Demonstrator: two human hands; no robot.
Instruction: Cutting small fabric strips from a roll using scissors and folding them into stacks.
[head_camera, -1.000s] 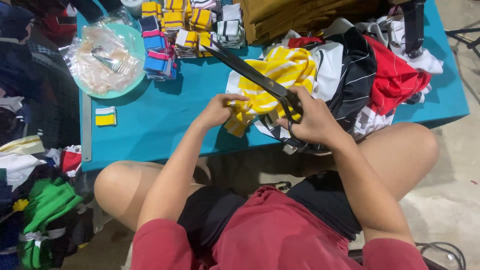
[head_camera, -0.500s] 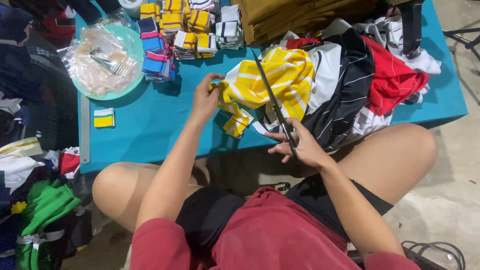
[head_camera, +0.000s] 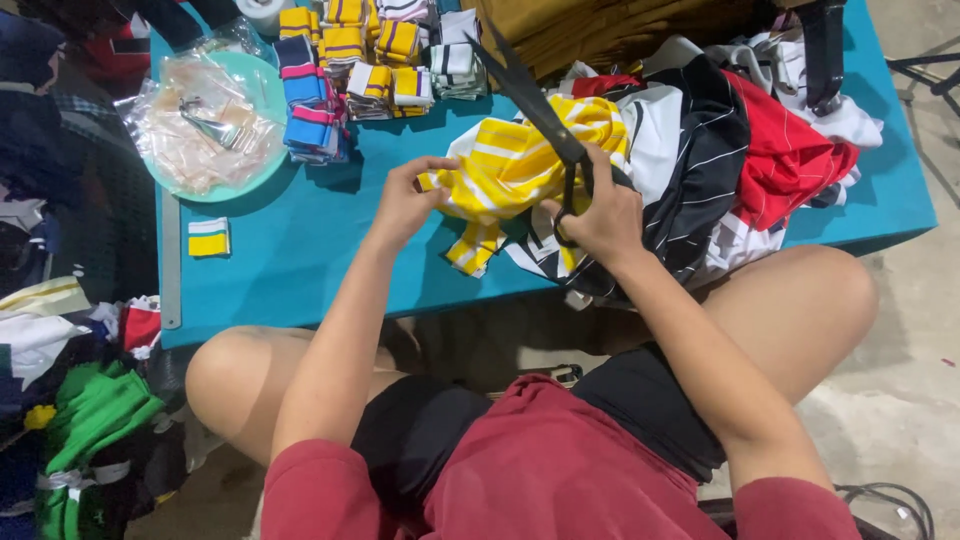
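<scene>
My right hand (head_camera: 600, 215) grips the handles of large black scissors (head_camera: 535, 100), whose blades point up and to the left over a yellow-and-white striped cloth (head_camera: 510, 165). My left hand (head_camera: 405, 200) pinches the left edge of that cloth. The cloth lies on a low teal table (head_camera: 300, 250), on top of a pile of black, white and red fabric (head_camera: 740, 150). A striped strip (head_camera: 475, 250) hangs from the cloth near the table's front edge.
Stacks of folded striped pieces (head_camera: 350, 65) line the table's back. A teal bowl (head_camera: 205, 125) holds clear plastic bags. A small yellow-and-white folded piece (head_camera: 209, 238) and a metal ruler (head_camera: 170, 260) lie at the left. Mustard fabric (head_camera: 600, 30) sits behind. Clothes (head_camera: 80, 420) are heaped on the floor.
The scissors swung from lying across the cloth to pointing up-left, with my right hand rising onto the cloth. My left hand shifted left along the cloth's edge.
</scene>
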